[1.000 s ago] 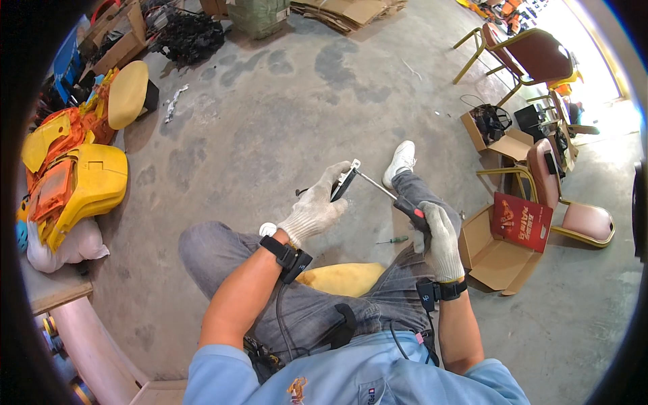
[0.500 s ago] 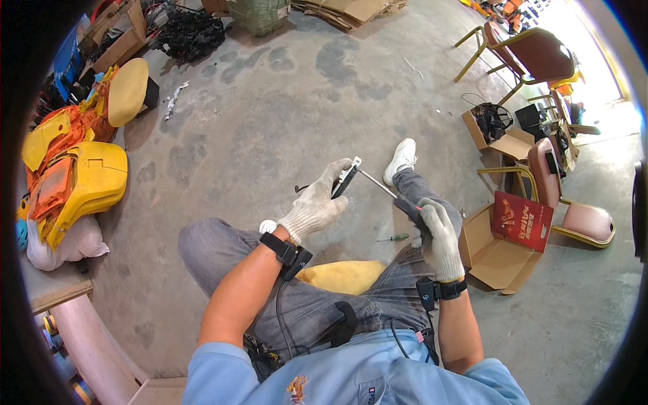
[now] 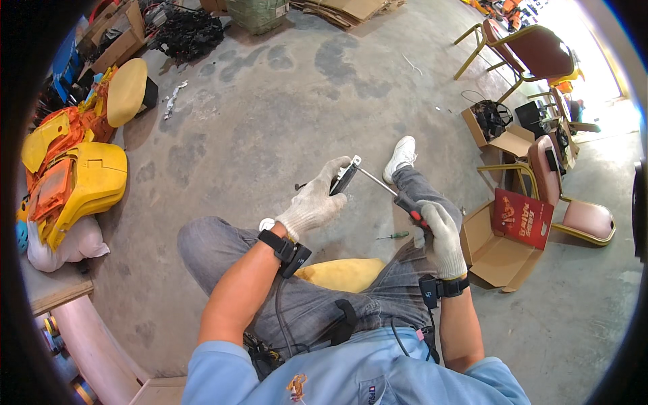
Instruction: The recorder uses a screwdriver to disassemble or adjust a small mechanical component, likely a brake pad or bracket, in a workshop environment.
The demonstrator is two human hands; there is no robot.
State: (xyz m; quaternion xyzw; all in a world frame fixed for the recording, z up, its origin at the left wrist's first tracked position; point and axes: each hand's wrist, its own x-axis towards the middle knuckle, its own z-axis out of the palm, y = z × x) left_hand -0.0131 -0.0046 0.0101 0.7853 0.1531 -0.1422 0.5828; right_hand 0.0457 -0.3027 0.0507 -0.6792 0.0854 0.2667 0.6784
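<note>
White knit gloves cover both of my hands. My left hand (image 3: 314, 205) is closed around a small black and white part (image 3: 344, 177), whose white end points up and away from me. What kind of part it is I cannot make out. A screwdriver (image 3: 409, 205) with a black and red handle is gripped in my right hand (image 3: 441, 237). Its long metal shaft runs up and left, and the tip meets the part near its white end. My glove hides the rear of the handle.
A second screwdriver (image 3: 393, 235) with a green handle lies on the floor between my legs, near a yellow cushion (image 3: 343, 275). To the right stand an open cardboard box (image 3: 496, 263) with a red panel and a chair (image 3: 544, 169). Yellow and orange plastic shells (image 3: 94, 177) are piled at left.
The screwdriver handle has turned slightly in my right hand, showing more of its red. Both hands stay in nearly the same place.
</note>
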